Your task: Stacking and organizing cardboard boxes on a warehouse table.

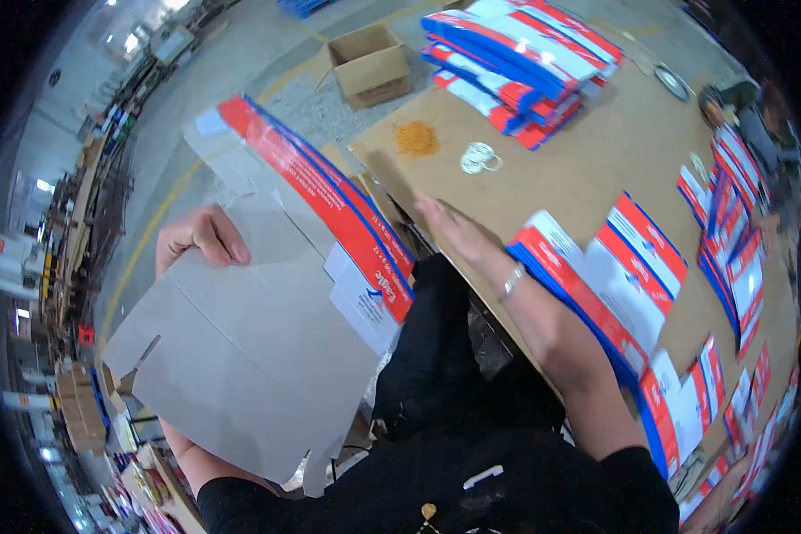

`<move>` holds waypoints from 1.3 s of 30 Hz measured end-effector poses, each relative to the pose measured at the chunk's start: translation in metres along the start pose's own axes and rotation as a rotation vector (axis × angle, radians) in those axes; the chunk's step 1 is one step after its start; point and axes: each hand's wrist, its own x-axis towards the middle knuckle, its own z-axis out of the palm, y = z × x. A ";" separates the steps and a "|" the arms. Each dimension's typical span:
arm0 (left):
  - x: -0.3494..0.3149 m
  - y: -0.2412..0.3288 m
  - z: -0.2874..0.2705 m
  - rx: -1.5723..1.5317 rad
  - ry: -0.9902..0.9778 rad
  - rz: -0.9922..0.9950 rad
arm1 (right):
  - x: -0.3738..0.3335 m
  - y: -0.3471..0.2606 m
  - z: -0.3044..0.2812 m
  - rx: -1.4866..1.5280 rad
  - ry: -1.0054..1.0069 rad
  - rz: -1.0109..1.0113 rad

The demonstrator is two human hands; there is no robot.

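Left hand (pixel 203 238) is pinching the upper edge of a carton blank (pixel 249 311), thumb lying over the grey face, other fingers curling at the rim. The blank is tilting across the wearer's front, off the table (pixel 570 173) and left of its near edge; plain grey side is facing up, a red, white and blue printed panel running along its right side. Left forearm is passing beneath it. Right hand (pixel 458 233) is reaching out open by the table's near edge, fingers straight and close together, gripping nothing visible; cannot tell whether it is touching the edge. A silvery band (pixel 512 280) is circling that wrist. Near the table's upper-left corner, orange rubber bands (pixel 416 138) are lying in a loose heap, a white cord coil (pixel 479 158) just beside. A stack of printed blanks (pixel 525 67) is resting toward the far edge. Right of the wearer's right arm, a notched printed bundle (pixel 601 280) is lying near the near edge. An open cardboard box (pixel 369 71) is sitting on the floor past the corner. A co-worker (pixel 748 111) is showing at the table's right side.
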 end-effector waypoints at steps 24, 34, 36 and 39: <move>0.133 0.147 0.069 0.492 0.335 0.465 | -0.321 -0.153 -0.042 0.541 0.930 -0.510; 0.122 0.041 0.128 0.612 0.575 0.777 | -0.348 -0.251 -0.094 -1.951 0.980 -0.586; 0.124 0.035 0.187 0.772 0.438 0.846 | -0.332 -0.221 -0.108 -2.070 0.868 -0.475; 0.134 0.027 0.264 0.688 0.144 0.663 | -0.323 -0.175 -0.133 -2.113 0.563 -0.340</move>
